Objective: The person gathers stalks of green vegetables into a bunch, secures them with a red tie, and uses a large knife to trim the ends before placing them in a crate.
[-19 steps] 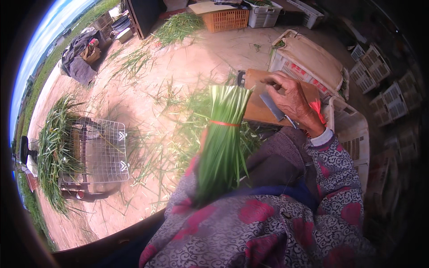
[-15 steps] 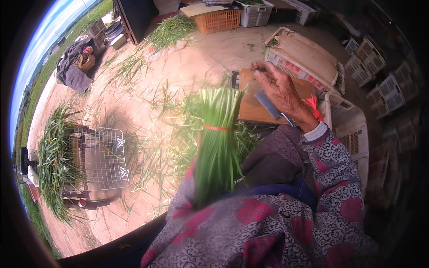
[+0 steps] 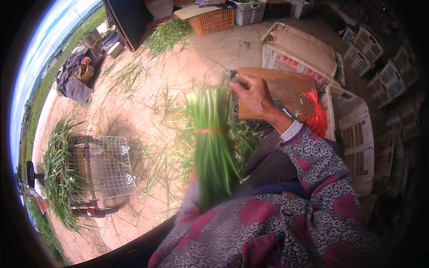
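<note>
Now, your red-banded chive bundle (image 3: 212, 156) is just left of the brown board (image 3: 288, 80), leaves trailing toward your lap. Your left hand is hidden, so I cannot tell its grip. Your right hand (image 3: 254, 94), fingers curled together, is over the board's left side; whether it pinches anything is unclear. A knife (image 3: 282, 107) lies at the board's near edge, red ties (image 3: 317, 117) at its right.

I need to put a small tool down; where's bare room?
The upper right of the brown wooden board, between the right hand and the bunch of red strands. Crowded: the pinkish floor beside the red-banded green leaf bundle, strewn with green clippings.
</note>
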The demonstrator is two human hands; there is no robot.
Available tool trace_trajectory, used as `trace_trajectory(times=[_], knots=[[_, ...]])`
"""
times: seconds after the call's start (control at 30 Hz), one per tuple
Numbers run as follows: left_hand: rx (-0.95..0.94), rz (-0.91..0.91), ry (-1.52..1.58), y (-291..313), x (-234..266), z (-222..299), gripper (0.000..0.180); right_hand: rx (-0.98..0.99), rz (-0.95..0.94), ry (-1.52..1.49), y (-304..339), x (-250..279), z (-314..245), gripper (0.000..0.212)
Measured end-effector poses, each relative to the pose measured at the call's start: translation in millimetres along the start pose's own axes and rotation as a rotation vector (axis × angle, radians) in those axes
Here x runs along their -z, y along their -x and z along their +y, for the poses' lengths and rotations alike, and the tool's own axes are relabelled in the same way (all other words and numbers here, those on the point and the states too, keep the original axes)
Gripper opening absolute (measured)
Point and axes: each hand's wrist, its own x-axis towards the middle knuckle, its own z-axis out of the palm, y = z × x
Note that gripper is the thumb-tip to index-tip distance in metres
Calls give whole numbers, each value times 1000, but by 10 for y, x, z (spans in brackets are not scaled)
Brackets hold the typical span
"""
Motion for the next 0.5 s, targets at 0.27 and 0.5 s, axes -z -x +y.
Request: trace_trajectory(times=[0.27, 0.5], knots=[[-48, -104, 53, 130, 11, -7, 59, 245, 23, 109, 47, -93, -146, 14], [1, -54, 4, 183, -38, 60, 60, 339, -15, 76, 26, -98, -84, 11]])
